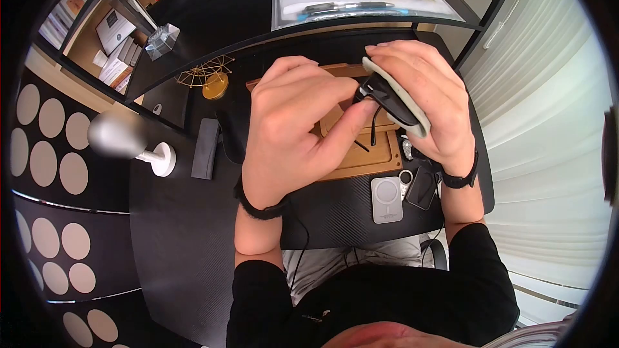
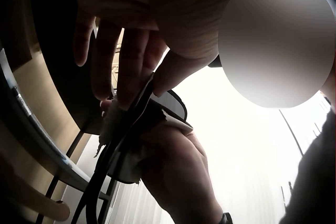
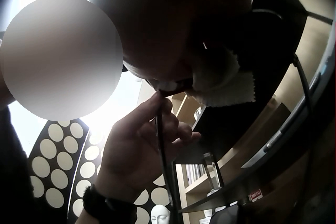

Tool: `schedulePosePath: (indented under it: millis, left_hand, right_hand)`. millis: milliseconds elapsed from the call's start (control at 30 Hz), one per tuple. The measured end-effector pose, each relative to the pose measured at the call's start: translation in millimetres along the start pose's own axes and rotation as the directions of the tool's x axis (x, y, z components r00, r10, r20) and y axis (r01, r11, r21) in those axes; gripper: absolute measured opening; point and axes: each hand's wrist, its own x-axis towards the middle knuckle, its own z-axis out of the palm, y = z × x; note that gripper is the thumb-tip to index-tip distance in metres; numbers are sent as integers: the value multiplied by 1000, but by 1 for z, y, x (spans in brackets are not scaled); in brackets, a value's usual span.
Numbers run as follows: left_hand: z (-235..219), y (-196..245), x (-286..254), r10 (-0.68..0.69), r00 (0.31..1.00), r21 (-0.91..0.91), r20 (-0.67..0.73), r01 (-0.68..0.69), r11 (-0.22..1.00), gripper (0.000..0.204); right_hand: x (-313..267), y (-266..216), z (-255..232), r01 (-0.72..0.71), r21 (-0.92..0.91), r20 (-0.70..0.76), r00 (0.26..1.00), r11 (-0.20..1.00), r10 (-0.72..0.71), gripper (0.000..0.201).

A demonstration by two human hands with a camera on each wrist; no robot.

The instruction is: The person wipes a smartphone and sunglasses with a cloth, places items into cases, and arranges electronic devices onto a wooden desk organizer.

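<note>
Black-framed glasses (image 1: 394, 104) are held up above the desk between both hands. My left hand (image 1: 298, 125) pinches the frame near its hinge with thumb and fingertips; the left wrist view has the same hand (image 2: 142, 35) at the frame. My right hand (image 1: 429, 100) grips a lens through a pale cloth (image 1: 405, 95) folded around it. The thin temples hang down below the frame. In the right wrist view the cloth's zigzag edge (image 3: 231, 94) shows beside the dark right hand, with the left hand (image 3: 134, 148) pinching the frame.
Beneath the hands lies a wooden tray (image 1: 367, 162). Nearer on the black desk are a grey magnetic power bank (image 1: 387, 200) and a dark phone-like item (image 1: 422, 187). A grey case (image 1: 206, 148), a white stand (image 1: 164, 159) and a gold ornament (image 1: 215, 86) stand left; a shelf (image 1: 238, 42) crosses behind.
</note>
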Motion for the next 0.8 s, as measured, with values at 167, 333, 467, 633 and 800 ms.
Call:
schedulePosePath:
  millis: [167, 333, 467, 633, 800]
  left_hand:
    - [-3, -1, 0, -12, 1000, 48, 4, 12, 999, 14]
    - [2, 0, 0, -2, 1000, 51, 19, 1, 999, 15]
    - [4, 5, 1, -11, 999, 38, 42, 9, 999, 15]
    - [5, 3, 1, -9, 999, 72, 53, 5, 997, 15]
    - [3, 1, 0, -29, 997, 75, 70, 24, 997, 14]
  right_hand:
    - [1, 1, -1, 84, -2, -48, 995, 996, -84, 36]
    - [1, 5, -2, 77, -23, -30, 997, 997, -78, 35]
    - [0, 4, -3, 54, -41, -46, 997, 998, -56, 31]
    - [2, -2, -6, 27, -60, -15, 1000, 998, -28, 30]
    - [1, -2, -7, 22, -71, 21, 1000, 997, -20, 37]
